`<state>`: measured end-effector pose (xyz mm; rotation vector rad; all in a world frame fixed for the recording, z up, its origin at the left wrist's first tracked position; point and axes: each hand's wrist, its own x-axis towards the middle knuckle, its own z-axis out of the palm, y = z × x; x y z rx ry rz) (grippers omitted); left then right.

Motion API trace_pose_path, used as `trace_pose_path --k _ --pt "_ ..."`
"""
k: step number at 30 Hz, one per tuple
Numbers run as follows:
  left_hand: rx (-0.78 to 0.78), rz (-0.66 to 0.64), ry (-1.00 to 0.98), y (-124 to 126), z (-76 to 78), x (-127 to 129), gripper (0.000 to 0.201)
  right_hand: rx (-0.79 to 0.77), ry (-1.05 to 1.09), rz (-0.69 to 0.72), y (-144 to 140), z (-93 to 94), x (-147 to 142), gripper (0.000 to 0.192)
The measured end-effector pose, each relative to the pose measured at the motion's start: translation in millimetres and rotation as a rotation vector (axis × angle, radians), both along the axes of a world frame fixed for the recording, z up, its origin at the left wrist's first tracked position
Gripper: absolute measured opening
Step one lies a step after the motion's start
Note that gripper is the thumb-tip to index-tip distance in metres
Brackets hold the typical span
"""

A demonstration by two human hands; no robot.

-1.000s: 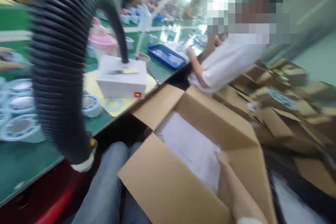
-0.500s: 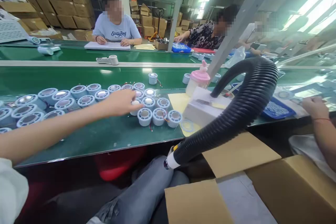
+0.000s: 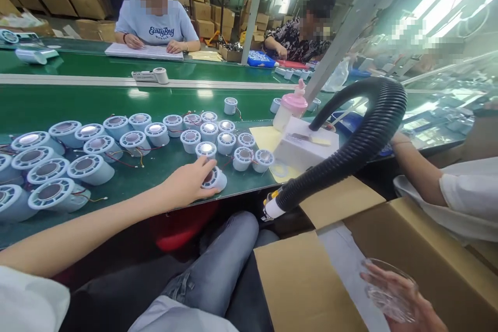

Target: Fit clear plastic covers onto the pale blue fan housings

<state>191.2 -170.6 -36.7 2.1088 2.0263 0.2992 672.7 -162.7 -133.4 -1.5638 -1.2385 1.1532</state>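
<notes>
My left hand (image 3: pixel 190 181) grips a light blue round housing (image 3: pixel 216 180) at the bench's front edge, with thumb and fingers on either side of it. Just behind stands a cluster of similar housings (image 3: pixel 226 143), some with thin coloured wires. At the lower right my right hand (image 3: pixel 414 303), slightly blurred, holds a clear round plastic cup-like piece (image 3: pixel 389 290). That hand is over the open cardboard box (image 3: pixel 311 280), which has a whitish liner (image 3: pixel 342 249) inside.
More housings (image 3: pixel 50 192) fill the bench at left. A black ribbed hose (image 3: pixel 365 145) arches over a white block (image 3: pixel 309 142), beside a pink-lidded bottle (image 3: pixel 291 109). A co-worker's arm (image 3: pixel 416 166) rests at right. Two people sit across the green conveyor (image 3: pixel 187 96).
My left hand has come from the back of the cluster to the bench's front edge, now gripping a housing. My right hand has entered view with the clear piece. The camera view has shifted.
</notes>
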Motion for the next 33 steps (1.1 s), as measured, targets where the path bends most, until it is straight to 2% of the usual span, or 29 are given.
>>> trace_pose_path --k 1,2,4,6,10,13,17,22,26,29,33 --pt "-0.025 0.016 -0.155 -10.5 -2.6 -2.2 0.046 -0.007 0.073 0.062 -6.3 5.0 -19.1 0.034" --pt "-0.06 0.062 -0.392 -19.4 -5.6 -3.6 0.046 0.005 0.128 0.157 -12.2 9.2 -38.7 0.034" --pt "-0.148 0.214 -0.96 -31.7 -11.6 -4.1 0.047 0.05 0.149 0.375 -21.5 15.1 -77.8 0.036" --pt "-0.233 0.366 -1.381 -37.2 -15.8 -2.2 0.045 0.096 0.152 0.554 -26.4 18.8 -114.8 0.035" --pt "-0.344 0.459 -1.73 -39.8 -16.3 3.4 0.038 0.134 0.274 0.722 -24.6 25.0 -176.5 0.034" --pt "-0.411 0.521 -1.939 -45.9 -19.6 8.9 0.035 0.142 0.266 0.823 -20.8 29.2 -208.0 0.037" --pt "-0.51 0.592 -2.013 -63.6 -35.9 19.4 0.029 0.251 0.098 0.895 -20.3 30.9 -228.6 0.041" --pt "-0.672 0.631 -1.991 -81.1 -51.9 27.0 0.023 0.337 -0.11 0.931 -19.9 33.7 -235.4 0.044" --pt "-0.816 0.645 -1.903 -86.4 -58.5 29.6 0.037 0.473 -0.3 0.994 -22.9 42.1 -238.0 0.046" --pt "-0.827 0.463 -1.624 -89.7 -59.0 33.0 0.042 0.612 -0.525 1.049 -30.5 45.4 -240.6 0.047" --pt "-0.662 0.216 -1.344 -90.2 -46.2 39.9 0.02 0.646 -0.73 0.994 -38.8 43.0 -240.3 0.037"
